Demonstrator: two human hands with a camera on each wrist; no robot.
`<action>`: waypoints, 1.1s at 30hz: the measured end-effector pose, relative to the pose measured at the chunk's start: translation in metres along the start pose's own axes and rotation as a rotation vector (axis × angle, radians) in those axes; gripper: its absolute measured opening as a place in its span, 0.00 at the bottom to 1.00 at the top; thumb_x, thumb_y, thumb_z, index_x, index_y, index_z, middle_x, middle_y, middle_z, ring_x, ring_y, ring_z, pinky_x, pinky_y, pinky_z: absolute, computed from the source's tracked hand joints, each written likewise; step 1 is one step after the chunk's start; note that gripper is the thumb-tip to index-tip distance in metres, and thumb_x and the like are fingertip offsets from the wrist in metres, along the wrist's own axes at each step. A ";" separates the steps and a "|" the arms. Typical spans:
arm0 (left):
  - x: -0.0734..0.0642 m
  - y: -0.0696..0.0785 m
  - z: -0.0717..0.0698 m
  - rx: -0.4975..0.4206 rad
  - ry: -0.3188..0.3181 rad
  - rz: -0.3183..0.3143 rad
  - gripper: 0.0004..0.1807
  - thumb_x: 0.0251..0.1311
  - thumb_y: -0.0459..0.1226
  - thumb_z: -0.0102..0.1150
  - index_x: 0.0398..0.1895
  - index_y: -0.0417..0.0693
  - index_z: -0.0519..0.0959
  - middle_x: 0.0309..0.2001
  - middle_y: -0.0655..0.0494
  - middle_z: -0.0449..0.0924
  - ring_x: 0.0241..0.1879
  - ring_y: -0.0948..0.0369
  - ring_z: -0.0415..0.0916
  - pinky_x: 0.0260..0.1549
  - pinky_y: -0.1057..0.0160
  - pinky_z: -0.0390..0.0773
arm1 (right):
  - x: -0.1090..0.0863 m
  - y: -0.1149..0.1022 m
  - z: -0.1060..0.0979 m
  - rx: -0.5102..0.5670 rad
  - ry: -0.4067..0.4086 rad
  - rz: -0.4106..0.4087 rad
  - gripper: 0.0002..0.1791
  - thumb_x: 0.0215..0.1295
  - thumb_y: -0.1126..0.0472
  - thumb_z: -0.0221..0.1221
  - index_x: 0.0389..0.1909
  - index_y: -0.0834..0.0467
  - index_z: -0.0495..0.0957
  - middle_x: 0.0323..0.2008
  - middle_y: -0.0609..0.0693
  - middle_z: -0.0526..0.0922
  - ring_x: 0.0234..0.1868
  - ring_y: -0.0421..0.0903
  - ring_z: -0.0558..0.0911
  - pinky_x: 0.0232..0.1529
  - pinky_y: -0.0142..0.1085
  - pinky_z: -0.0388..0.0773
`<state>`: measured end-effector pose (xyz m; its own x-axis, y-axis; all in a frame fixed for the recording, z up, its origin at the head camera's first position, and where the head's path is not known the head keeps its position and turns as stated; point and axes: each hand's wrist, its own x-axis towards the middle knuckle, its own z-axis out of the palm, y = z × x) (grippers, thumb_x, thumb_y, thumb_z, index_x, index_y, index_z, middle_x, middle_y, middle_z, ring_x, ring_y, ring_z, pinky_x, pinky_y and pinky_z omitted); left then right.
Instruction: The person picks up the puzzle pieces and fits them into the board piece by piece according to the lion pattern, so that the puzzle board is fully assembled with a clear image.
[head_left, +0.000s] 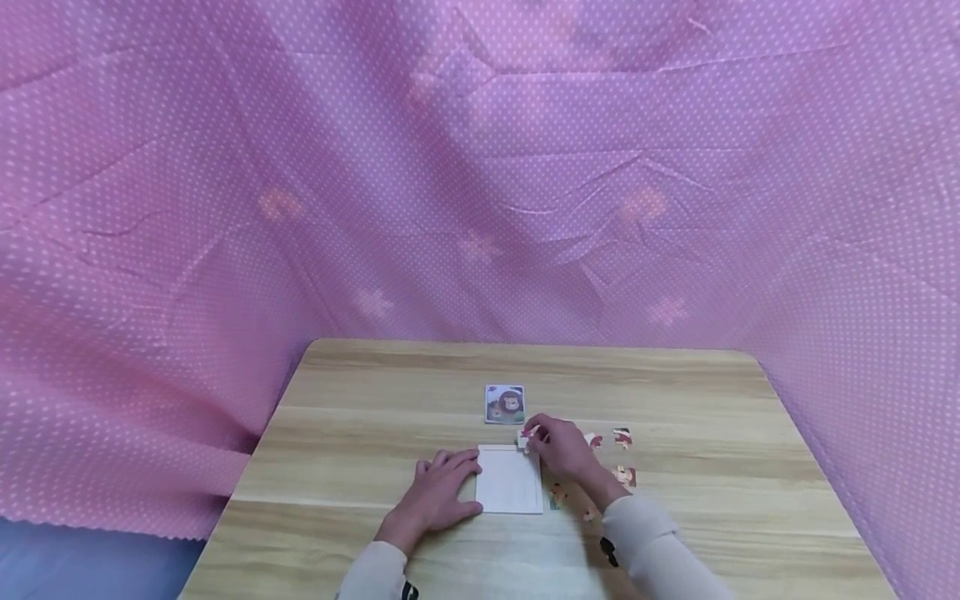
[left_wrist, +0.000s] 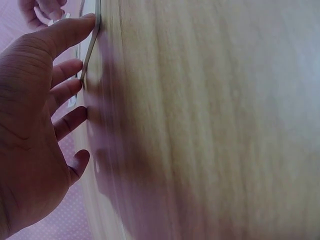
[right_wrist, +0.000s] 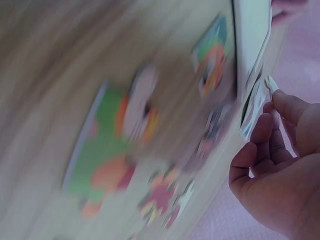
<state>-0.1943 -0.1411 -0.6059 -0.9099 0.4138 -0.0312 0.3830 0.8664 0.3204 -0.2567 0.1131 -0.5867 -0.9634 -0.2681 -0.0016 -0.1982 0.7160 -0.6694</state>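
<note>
A white, square puzzle tray (head_left: 508, 483) lies on the table in front of the person. Along its left edge rests the left hand (head_left: 438, 493), fingers spread and nearly straight, thumb (left_wrist: 75, 31) at the near corner. Over the tray's far right corner, the right hand (head_left: 567, 450) pinches a jigsaw piece (head_left: 523, 439) between thumb and fingertips. Part of that piece shows white with some pink; the fingers hide the rest. Behind the tray lies a square picture card (head_left: 505, 404) with a lion on it.
Several loose jigsaw pieces (head_left: 624, 476) lie right of the tray, some partly under the right forearm. Blurred in the right wrist view, a green and orange piece (right_wrist: 102, 150) is among them. A pink dotted cloth (head_left: 480, 208) hangs around the wooden table (head_left: 360, 400).
</note>
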 end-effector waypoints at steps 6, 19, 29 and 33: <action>0.000 0.000 0.001 0.004 -0.002 -0.004 0.32 0.49 0.61 0.62 0.59 0.64 0.74 0.72 0.67 0.62 0.62 0.60 0.64 0.47 0.52 0.64 | 0.001 -0.016 0.018 -0.011 -0.057 -0.025 0.10 0.61 0.62 0.62 0.42 0.47 0.80 0.28 0.41 0.81 0.29 0.38 0.76 0.33 0.33 0.74; 0.002 -0.001 -0.001 -0.020 -0.017 -0.006 0.33 0.50 0.61 0.62 0.59 0.63 0.74 0.72 0.65 0.62 0.62 0.59 0.63 0.47 0.53 0.64 | 0.004 -0.031 0.039 -0.088 -0.087 -0.020 0.13 0.59 0.58 0.64 0.45 0.50 0.81 0.31 0.43 0.84 0.30 0.37 0.78 0.34 0.33 0.75; 0.004 -0.001 0.001 -0.037 -0.034 -0.022 0.33 0.51 0.62 0.61 0.60 0.63 0.73 0.73 0.67 0.59 0.62 0.60 0.62 0.48 0.54 0.62 | 0.003 -0.034 0.047 -0.226 -0.074 -0.060 0.15 0.58 0.50 0.66 0.44 0.50 0.83 0.32 0.42 0.80 0.32 0.38 0.75 0.35 0.34 0.74; 0.004 0.000 0.001 -0.036 -0.035 -0.028 0.33 0.51 0.62 0.61 0.61 0.63 0.73 0.73 0.67 0.59 0.62 0.61 0.62 0.48 0.54 0.63 | 0.002 -0.035 0.049 -0.286 -0.063 -0.110 0.16 0.56 0.48 0.67 0.44 0.49 0.84 0.33 0.42 0.79 0.33 0.39 0.77 0.37 0.34 0.76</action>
<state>-0.1977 -0.1392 -0.6068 -0.9137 0.3997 -0.0739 0.3509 0.8675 0.3526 -0.2431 0.0560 -0.5999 -0.9219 -0.3874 0.0075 -0.3524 0.8304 -0.4316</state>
